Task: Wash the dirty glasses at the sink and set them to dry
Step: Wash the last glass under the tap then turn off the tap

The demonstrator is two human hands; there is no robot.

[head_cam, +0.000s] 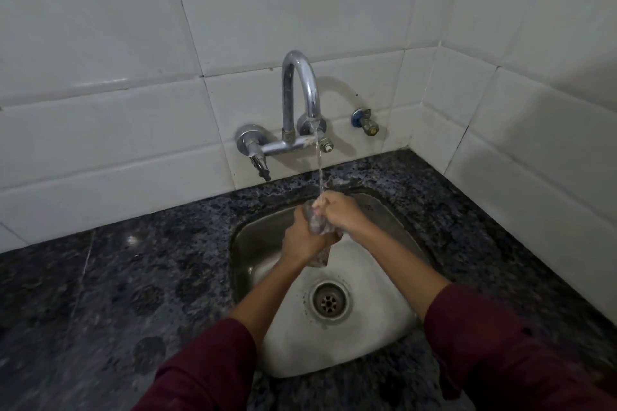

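White tiles and dark stone counter frame a steel sink.

Under the tap, the glass stands upright above the drain: left hand wraps its body, right hand closes over the rim.

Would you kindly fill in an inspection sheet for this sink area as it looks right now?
Surface: dark speckled stone counter around a steel sink; drain uncovered.
Job's things: one clear glass held under running water from the tap.
Clutter: nothing seen.
Grippers: left hand grips the glass low; right hand grips near its rim.
Cables: nothing seen.
Surroundings: white wall tiles; small valve right of the tap.
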